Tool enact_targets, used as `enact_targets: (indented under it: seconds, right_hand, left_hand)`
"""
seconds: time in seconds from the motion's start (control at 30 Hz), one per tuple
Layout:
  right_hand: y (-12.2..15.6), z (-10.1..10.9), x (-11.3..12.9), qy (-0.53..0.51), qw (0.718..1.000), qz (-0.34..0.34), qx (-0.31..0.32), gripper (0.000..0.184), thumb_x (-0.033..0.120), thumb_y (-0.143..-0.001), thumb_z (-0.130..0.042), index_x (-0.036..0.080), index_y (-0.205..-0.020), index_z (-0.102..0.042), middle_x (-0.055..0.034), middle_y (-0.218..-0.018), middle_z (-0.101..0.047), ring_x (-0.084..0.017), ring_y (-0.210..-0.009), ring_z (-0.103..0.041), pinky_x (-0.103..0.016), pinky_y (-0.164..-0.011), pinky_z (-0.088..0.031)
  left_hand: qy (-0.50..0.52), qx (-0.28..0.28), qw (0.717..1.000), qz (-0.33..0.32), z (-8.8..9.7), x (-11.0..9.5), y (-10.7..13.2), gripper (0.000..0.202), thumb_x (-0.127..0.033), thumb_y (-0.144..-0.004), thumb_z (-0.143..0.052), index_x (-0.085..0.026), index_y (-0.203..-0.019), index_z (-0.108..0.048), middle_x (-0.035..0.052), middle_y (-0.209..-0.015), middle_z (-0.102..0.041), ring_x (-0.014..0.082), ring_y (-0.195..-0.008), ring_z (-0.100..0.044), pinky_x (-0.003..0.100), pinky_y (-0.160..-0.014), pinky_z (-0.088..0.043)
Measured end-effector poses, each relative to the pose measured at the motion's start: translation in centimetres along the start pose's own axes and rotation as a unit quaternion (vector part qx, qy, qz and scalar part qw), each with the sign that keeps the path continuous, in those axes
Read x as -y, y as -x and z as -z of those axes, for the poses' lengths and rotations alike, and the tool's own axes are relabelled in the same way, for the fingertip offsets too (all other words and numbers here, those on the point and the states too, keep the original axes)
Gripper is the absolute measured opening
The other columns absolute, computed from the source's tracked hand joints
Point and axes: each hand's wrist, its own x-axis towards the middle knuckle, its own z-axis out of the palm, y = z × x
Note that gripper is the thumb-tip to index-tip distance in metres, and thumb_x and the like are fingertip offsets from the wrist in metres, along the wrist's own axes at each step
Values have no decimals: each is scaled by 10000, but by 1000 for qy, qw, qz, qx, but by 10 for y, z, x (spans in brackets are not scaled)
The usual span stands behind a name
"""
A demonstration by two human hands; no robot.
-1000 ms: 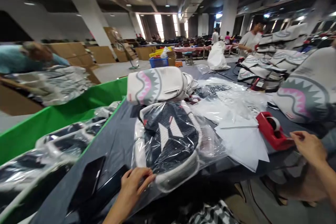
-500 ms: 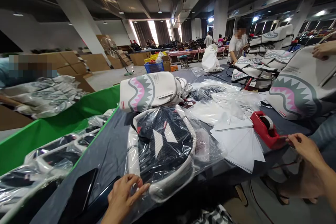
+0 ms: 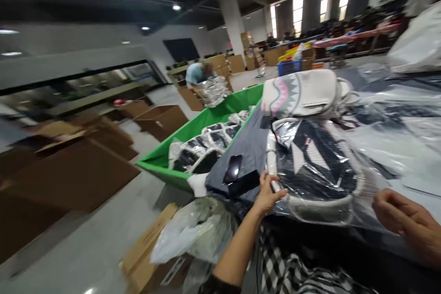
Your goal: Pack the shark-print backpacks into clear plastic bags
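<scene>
A dark backpack with white trim, sealed in a clear plastic bag (image 3: 313, 165), lies on the grey table (image 3: 248, 147) in front of me. My left hand (image 3: 269, 193) grips the bag's near left corner, fingers closed on the plastic. My right hand (image 3: 406, 220) rests at the bag's near right edge with its fingers curled; whether it grips the plastic is unclear. Behind the bagged backpack lies a white backpack with a pink shark mouth (image 3: 299, 94). Two dark phones (image 3: 237, 177) lie on the table just left of my left hand.
A green bin (image 3: 203, 121) of bagged backpacks stands left of the table. A cardboard box with crumpled plastic (image 3: 179, 239) sits on the floor below. Large brown cartons (image 3: 69, 170) stand at left. A person (image 3: 200, 72) bends over the bin's far end. Loose plastic bags (image 3: 396, 138) cover the table's right.
The view has swung left. My right hand left the red tape dispenser and came to the bag's near right edge. My left hand stays on the bag's left corner.
</scene>
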Motion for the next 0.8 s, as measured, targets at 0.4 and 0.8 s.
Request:
enact_targets:
  seconds: [0.4,0.8]
  right_hand:
    - [-147,-133,58,476,808,177,298,315,377,-760,-796,231,-946,-587,17,-686,-611,-198,-645,-584,-273,-587,-329]
    - [-90,-122,-28,494,660,542,164,586,303,-904,-667,297,-1471,-521,-190,-1383,-626,-317,-1173,-662,-492,-929,-534]
  left_hand:
    - [111,14,994,-6,-11,10,-1,400,-367,-803,-787,-234,-1126,-593,117,-1681,-114,286,-1589,-85,427,-1257,-164]
    - [43,4,999,-11,-6,6,3,364,-353,-811,-766,-240,-1121,-613,105,-1663,-196,286,-1566,-187,420,-1248,-202]
